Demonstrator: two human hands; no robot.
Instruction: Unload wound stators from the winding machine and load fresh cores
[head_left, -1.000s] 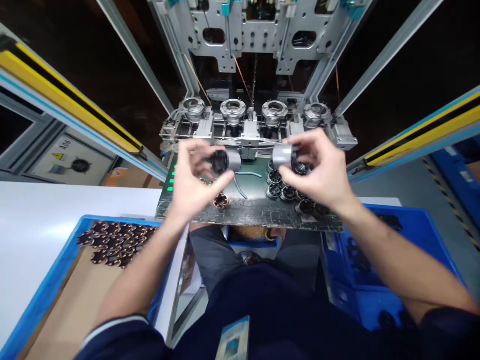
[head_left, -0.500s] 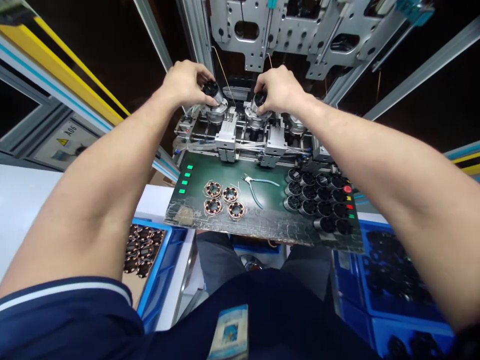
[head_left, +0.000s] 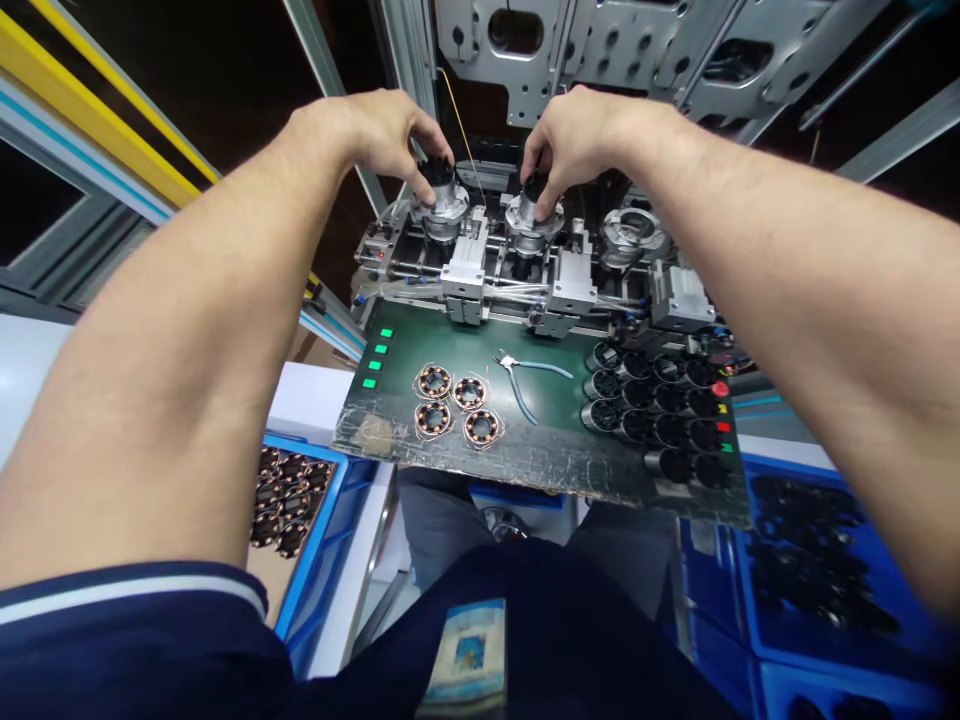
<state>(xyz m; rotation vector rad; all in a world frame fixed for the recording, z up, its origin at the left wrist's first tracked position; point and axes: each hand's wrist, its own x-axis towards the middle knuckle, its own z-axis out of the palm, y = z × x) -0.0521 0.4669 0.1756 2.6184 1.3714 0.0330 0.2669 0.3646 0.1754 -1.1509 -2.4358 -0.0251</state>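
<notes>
My left hand (head_left: pixel 397 140) is closed round a black-topped metal cylinder (head_left: pixel 444 186), which sits upright in the left round holder of the machine (head_left: pixel 446 212). With bent fingers my right hand (head_left: pixel 574 145) grips a similar black-topped cylinder (head_left: pixel 531 205) in the middle holder (head_left: pixel 534 236); my fingers and palm hide part of it. Farther right, a third ring-shaped holder (head_left: pixel 634 235) shows an open centre. On the green work plate (head_left: pixel 540 440) below lie several copper-wound stators (head_left: pixel 470 392) and a pair of blue-handled cutting pliers (head_left: pixel 521 380).
Several black-topped cylinders (head_left: pixel 637 400) stand grouped at the plate's right, beside coloured buttons (head_left: pixel 720 389). Blue bins flank me: wound stators (head_left: pixel 289 500) at left, black parts (head_left: pixel 810 550) at right. A perforated metal frame (head_left: pixel 592 60) hangs above, and a yellow rail (head_left: pixel 97 90) runs along the left.
My view has shifted slightly, bringing the third holder out from behind my right arm. Both cylinders look lower in their holders, and my hands stay on them.
</notes>
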